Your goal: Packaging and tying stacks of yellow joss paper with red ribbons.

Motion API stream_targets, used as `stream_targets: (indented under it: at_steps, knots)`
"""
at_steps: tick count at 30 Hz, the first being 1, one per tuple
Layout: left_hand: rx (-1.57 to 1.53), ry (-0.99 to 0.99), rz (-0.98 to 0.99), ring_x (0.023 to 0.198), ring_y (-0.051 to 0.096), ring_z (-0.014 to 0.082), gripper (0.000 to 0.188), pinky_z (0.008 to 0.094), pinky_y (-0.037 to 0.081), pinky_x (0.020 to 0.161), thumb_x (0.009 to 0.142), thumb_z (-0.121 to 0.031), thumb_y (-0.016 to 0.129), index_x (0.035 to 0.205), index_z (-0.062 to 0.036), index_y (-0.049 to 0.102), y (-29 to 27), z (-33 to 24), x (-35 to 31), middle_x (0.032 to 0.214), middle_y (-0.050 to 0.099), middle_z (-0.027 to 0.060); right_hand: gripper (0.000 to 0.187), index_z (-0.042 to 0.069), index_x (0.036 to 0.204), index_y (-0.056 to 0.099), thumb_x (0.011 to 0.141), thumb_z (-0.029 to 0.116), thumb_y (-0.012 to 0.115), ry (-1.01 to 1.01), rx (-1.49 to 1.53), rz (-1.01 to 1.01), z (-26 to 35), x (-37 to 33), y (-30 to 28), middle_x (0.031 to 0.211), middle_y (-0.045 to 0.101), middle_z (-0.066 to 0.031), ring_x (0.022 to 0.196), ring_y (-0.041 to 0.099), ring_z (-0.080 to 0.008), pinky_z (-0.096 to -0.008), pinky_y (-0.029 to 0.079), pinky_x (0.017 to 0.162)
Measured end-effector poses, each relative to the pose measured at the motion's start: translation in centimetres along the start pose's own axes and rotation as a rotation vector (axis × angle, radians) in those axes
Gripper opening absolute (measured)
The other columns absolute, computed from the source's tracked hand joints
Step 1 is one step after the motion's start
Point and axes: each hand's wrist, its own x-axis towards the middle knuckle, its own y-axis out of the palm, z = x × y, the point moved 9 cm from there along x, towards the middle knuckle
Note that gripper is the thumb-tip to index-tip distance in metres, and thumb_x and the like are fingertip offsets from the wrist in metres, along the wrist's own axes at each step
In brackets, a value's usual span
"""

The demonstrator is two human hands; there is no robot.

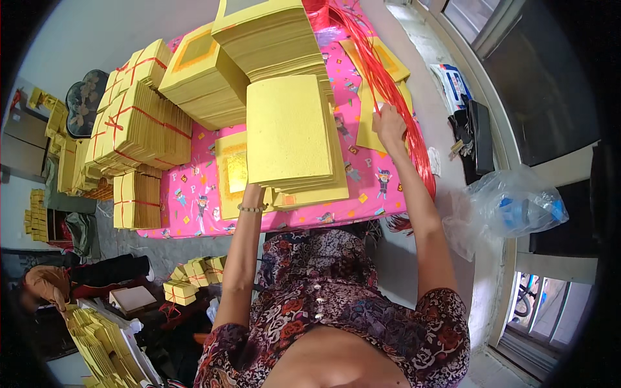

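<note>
Yellow paper stack: The thick yellow paper stack (288, 132) is sitting at the near side of the pink table (169, 216), in front of the wearer, over flat sheets (234, 171) bearing a gold square. Whether it is touching them, I cannot tell.
Left hand: The left hand (255, 193) is mostly hiding under the stack's near edge; I cannot tell whether its fingers are closing on the paper.
Right hand: The right hand (390, 126) is resting at the red strands (396, 90), fingers curling in; I cannot tell whether a strand is being pinched.
Tying step: By my judgement, a strand is being picked out for binding this stack.
Next move: It is probably calling for a single strand coming free of the tangle, with the left hand keeping the paper square.
Tied bundles: At the table's left, tied bundles (129, 123) are already wearing red ties; loose piles (207, 81) are standing beside them, unbound.
Clear bag: To the right of the table, a clear plastic bag (475, 216) is holding blue things (514, 212), too blurred by the plastic for naming.
</note>
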Motion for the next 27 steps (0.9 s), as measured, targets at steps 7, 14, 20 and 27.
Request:
stream_targets:
  at_steps: [7,14,20,27]
  knots:
    - [0.035,0.021,-0.112,0.095,0.058,0.0119,0.044,0.0242,0.049,0.079,0.099,-0.036,0.042,0.127,-0.0019,0.048,-2.9,-1.2,-1.0,0.113,0.058,0.0071,0.024,0.004,0.094,0.059,0.091,0.027,0.051,-0.034,0.052,-0.041,0.0,0.2,-1.8,0.095,0.062,-0.0181,0.082,0.063,-0.0384,-0.0506,0.05,0.068]
    - [0.281,0.348,-0.077,0.095,0.059,0.0113,0.026,0.0265,0.047,0.079,0.097,-0.02,0.05,0.118,-0.0059,0.058,-1.0,-8.0,-2.9,0.108,0.062,0.0033,0.022,0.003,0.091,0.053,0.094,0.025,0.05,-0.122,0.486,-0.337,-0.3,-0.5,-7.5,0.083,0.063,-0.0176,0.078,0.06,-0.0393,-0.0485,0.046,0.066]
    - [0.297,0.559,-0.148,0.079,0.057,0.0084,0.021,0.0223,0.044,0.068,0.096,-0.014,0.049,0.11,-0.0028,0.06,-0.5,-14.0,-4.8,0.095,0.063,0.0032,0.018,0.001,0.093,0.059,0.091,0.019,0.059,-0.247,0.906,-0.351,6.7,-1.7,-18.5,0.075,0.062,-0.0087,0.064,0.058,-0.0165,-0.0325,0.045,0.059]
    - [0.499,0.216,0.47,0.069,0.05,0.0073,0.047,0.0211,0.041,0.064,0.1,-0.037,0.038,0.112,0.0015,0.062,13.3,-17.1,-7.8,0.089,0.062,0.0049,0.015,0.004,0.089,0.065,0.086,0.019,0.063,-0.72,0.928,-0.159,20.4,-6.1,-28.5,0.074,0.063,-0.0054,0.062,0.058,-0.0139,-0.0284,0.046,0.058]
